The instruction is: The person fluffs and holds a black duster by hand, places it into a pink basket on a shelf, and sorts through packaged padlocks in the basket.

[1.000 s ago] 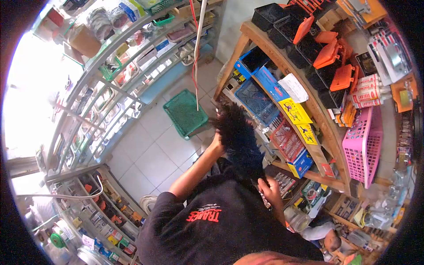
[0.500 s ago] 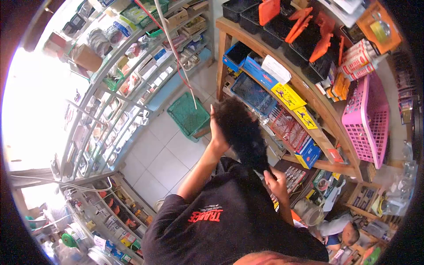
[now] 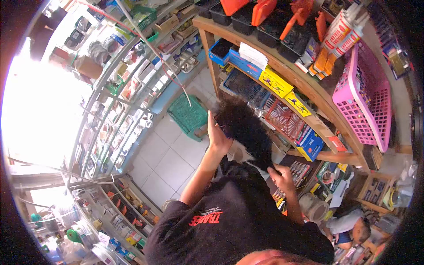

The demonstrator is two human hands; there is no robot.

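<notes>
A fluffy black duster (image 3: pixel 245 126) hangs in front of my body, tilted with its bushy end up and left. My right hand (image 3: pixel 282 180) is wrapped around its narrow lower end, thumb on top. My left hand (image 3: pixel 218 138) is raised at the duster's upper left side, with one finger or thumb pointing up. A dark edge shows between that hand and the bristles; the bristles hide most of the left fingers and whatever they hold. Beyond the left hand, a green plastic basket (image 3: pixel 193 130) is near the floor.
Wooden shelving (image 3: pixel 335 119) with a red basket (image 3: pixel 287 117) and yellow boxes (image 3: pixel 276 83) stands to the right. A pink basket (image 3: pixel 366 119) sits on it. Metal racks (image 3: pixel 128 95) full of small goods line the left. Another person (image 3: pixel 349 229) is at lower right.
My view has turned slightly, so the shelves shift left. The duster and right hand have moved a little right and down; the left hand remains beside the bristles.
</notes>
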